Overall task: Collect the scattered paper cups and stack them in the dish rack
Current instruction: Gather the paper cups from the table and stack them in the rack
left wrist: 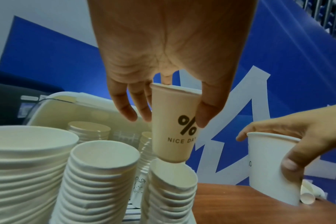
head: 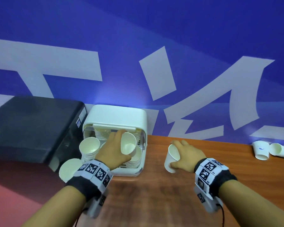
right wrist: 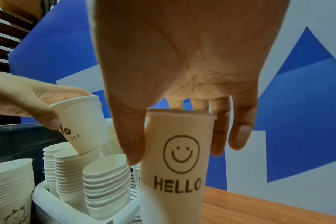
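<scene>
A white dish rack point(head: 129, 173) stands against the wall and holds several stacks of white paper cups point(head: 89, 148). My left hand point(head: 124, 143) grips a cup printed "NICE DAY" point(left wrist: 169, 145), tilted, with its base at the mouth of the front right stack point(left wrist: 173, 189). Just right of the rack, my right hand point(head: 175, 154) holds a cup with a smiley and "HELLO" point(right wrist: 176, 197) from above, thumb on one side and fingers on the other. It hangs upright close over the wooden table point(head: 170, 194).
A black box point(head: 31, 128) sits left of the rack. Another cup stack point(head: 69, 169) stands at the rack's front left corner. Two cups point(head: 261, 150) lie on their sides at the table's far right by the blue and white wall.
</scene>
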